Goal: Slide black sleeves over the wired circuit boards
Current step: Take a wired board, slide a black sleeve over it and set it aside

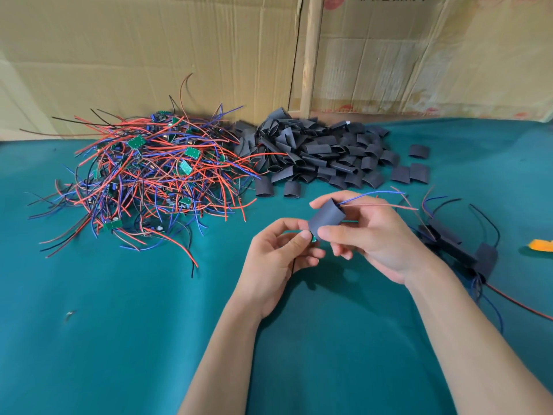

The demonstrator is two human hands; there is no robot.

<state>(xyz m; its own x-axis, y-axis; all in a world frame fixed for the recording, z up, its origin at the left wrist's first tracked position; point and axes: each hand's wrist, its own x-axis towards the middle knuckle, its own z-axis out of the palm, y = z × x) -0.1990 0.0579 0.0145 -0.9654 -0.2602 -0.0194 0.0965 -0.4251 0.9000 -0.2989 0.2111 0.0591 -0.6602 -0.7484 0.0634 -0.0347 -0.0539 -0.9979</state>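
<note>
Teal cloth table, creased cardboard wall along far edge. Black sleeve mid-table above cloth, matte, flattened tube; blue and red wires exit its top, green board corner peeks below. Right hand pinches sleeve; left hand pinches board end. One tangled pile of wired boards far left, one sleeve heap far centre (uncountable), sleeved units near right edge.

right hand pinches black sleeve; left hand holds board edge beneath
</note>
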